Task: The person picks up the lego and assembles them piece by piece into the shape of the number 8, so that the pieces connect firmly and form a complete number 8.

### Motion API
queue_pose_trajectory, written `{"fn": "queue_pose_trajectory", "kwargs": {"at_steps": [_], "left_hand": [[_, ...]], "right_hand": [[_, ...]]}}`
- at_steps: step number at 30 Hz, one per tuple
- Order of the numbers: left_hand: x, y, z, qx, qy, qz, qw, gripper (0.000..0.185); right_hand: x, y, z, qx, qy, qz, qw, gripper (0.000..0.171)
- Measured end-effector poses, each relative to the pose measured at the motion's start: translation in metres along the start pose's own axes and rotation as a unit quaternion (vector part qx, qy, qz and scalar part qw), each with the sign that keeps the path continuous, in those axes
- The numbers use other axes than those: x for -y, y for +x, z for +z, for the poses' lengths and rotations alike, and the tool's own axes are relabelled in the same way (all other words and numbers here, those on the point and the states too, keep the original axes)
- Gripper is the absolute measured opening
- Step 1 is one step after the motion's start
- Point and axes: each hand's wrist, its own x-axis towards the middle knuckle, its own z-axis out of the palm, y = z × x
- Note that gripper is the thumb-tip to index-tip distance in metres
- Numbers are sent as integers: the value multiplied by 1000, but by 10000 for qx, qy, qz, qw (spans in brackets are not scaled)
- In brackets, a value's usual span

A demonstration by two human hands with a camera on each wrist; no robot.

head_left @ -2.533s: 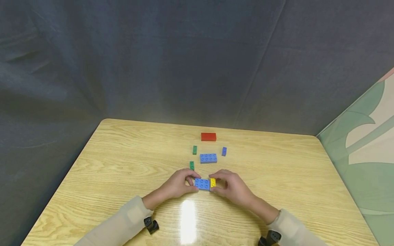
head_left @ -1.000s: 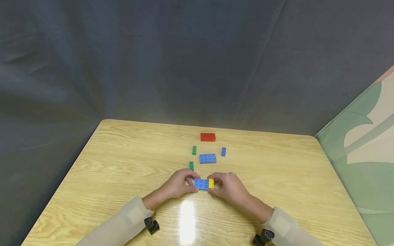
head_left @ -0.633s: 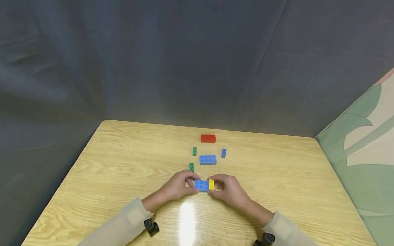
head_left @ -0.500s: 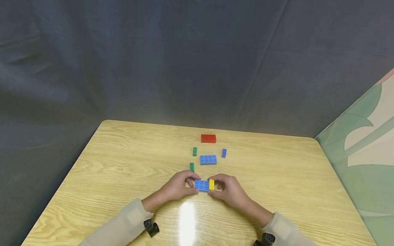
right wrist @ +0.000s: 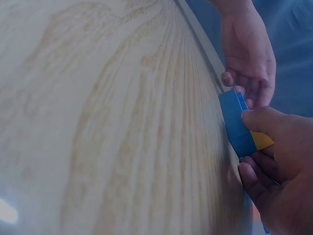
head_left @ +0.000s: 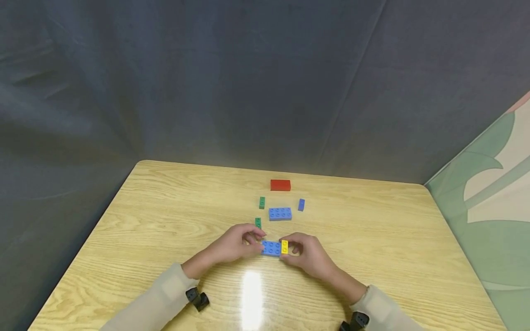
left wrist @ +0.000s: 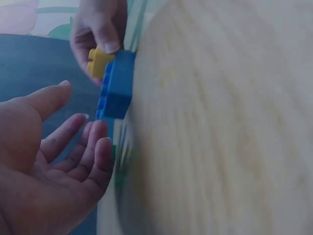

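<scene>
Left hand [head_left: 232, 242] has come off the flat blue studded plastic brick [head_left: 271, 248]: half a second ago its fingers were clamped on the brick's left end, now they are apart and relaxed, palm open in the left wrist view [left wrist: 44, 166], fingertips just beside the brick but not touching it. The hand has drifted up and leftward toward the small green plastic brick [head_left: 258, 222] lying just beyond it. Right hand [head_left: 304, 250] has not let go; thumb and fingers [right wrist: 264, 122] stay pinched on the small yellow studded plastic brick [head_left: 284, 247], which sits on the right end of the blue brick. That blue-and-yellow pair rests low on the pale wood-grain table [head_left: 372, 239], near the front centre, between the two hands. Reading: with one hand released and the pair not shifting, the yellow brick looks seated on the blue one, so the joining step appears done or nearly so, the right hand alone steadying it. Whether the studs are fully pressed home cannot be told from here. Unmoved farther back: a second blue studded brick [head_left: 280, 214], another small green brick [head_left: 262, 202], a small violet-blue brick [head_left: 301, 204], and a red rectangular brick [head_left: 280, 185] nearest the dark grey cloth backdrop [head_left: 248, 82].
</scene>
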Motion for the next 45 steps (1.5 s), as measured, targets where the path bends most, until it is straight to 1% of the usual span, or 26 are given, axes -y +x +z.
{"fn": "queue_pose_trajectory", "kwargs": {"at_steps": [3, 8, 10, 12, 15, 21, 29, 35, 40, 45], "left_hand": [[-3, 2, -7, -210, 56, 117, 9997, 36], [-8, 9, -14, -786, 191, 264, 9964, 43], [-8, 12, -15, -929, 247, 300, 9949, 45], [-6, 15, -16, -985, 284, 318, 9942, 47], [-2, 21, -18, -980, 366, 282, 9941, 50], [5, 29, -22, -995, 541, 18, 9936, 50], [13, 31, -22, -628, 420, -200, 9969, 49], [19, 33, -21, -671, 573, -193, 9959, 47], [19, 35, -19, -721, 742, -182, 9945, 45], [19, 36, -17, -822, 816, -254, 9930, 43]], "right_hand": [[0, 0, 0, -1, 37, 3, 10000, 35], [0, 1, 0, 14, 46, 41, 10000, 34], [0, 1, 0, 15, 35, 43, 10000, 34], [0, 1, 0, 8, 9, 45, 10000, 34], [0, 0, 1, 0, -8, 38, 10000, 35], [0, 0, 1, 19, 11, 77, 10000, 34], [-1, 1, 0, 60, 74, 130, 9999, 35], [-2, 1, 0, 66, 86, 112, 9999, 35], [-3, 1, 0, 57, 133, 88, 9999, 35], [-4, 1, 0, 62, 147, 56, 9999, 35]]}}
